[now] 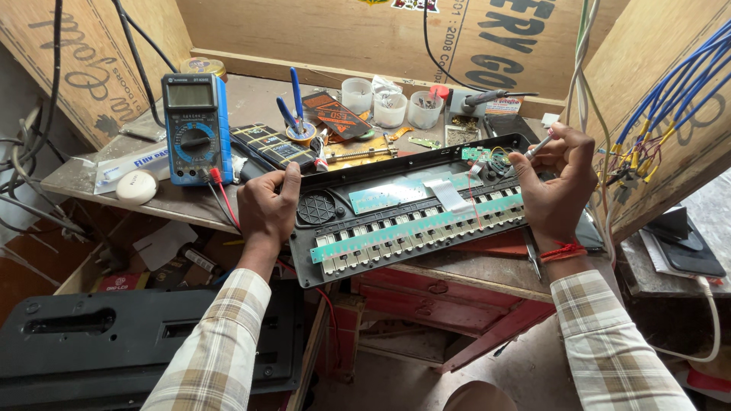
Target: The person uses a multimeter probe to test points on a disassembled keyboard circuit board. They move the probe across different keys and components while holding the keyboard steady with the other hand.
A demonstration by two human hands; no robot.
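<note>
My left hand (266, 204) grips the near-left end of the opened keyboard case (403, 209), fingers curled over its rim. My right hand (558, 186) rests on the far-right end, closed around a thin pen-like tool (537, 147) whose tip points toward the small green circuit board (477, 154) just left of it. The case lies between my hands, its long axis running from lower left to upper right, with the row of key contacts (415, 228) along the edge nearest me. That near edge overhangs the table (472, 268) a little. Past my left hand stands a blue multimeter (195, 125); beyond the case, pliers (293, 110) and small white cups (390, 106) crowd the table. My right hand is nearer the board.
</note>
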